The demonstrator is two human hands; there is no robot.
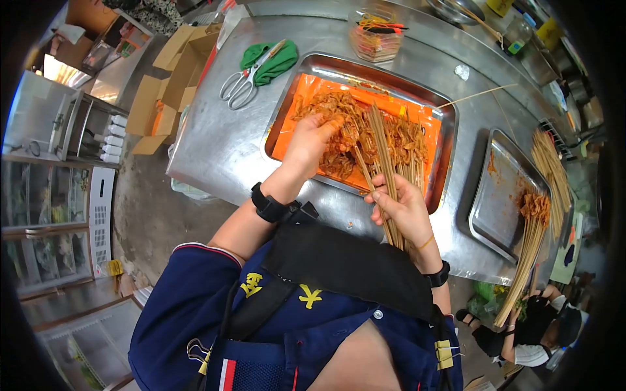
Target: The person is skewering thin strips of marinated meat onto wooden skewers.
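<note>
- Two bare hands work over one tray; the left hand point(313, 140) reaches forward into the marinated meat point(345, 130), its fingers point(328, 124) curled down and pinching a piece out of the heap, likely because the slick strips need a firm nip to lift.
- The right hand point(404, 212) is wrapped around a bundle of bamboo skewers point(385, 163); its fingers point(380, 197) close over the sticks near their lower part, which keeps the whole stock ready beside the meat.
- That bundle's long axis runs from the hand near the body up and away over the tray, leaning slightly left; the far ends rest on or just above the meat; whether those ends are the sharp ones I cannot tell.
- Meat lies in the orange-lined tray point(287, 130), set squarely in front of the person on the steel table point(215, 143); the liner seems there to hold the sauce.
- To the right stands a second tray point(495, 195) with finished skewers point(535, 228) laid across its corner, sticks hanging past the table edge toward the person's side.
- Farther left lie scissors point(241, 81) on a green cloth point(277, 58), well apart from both hands.
</note>
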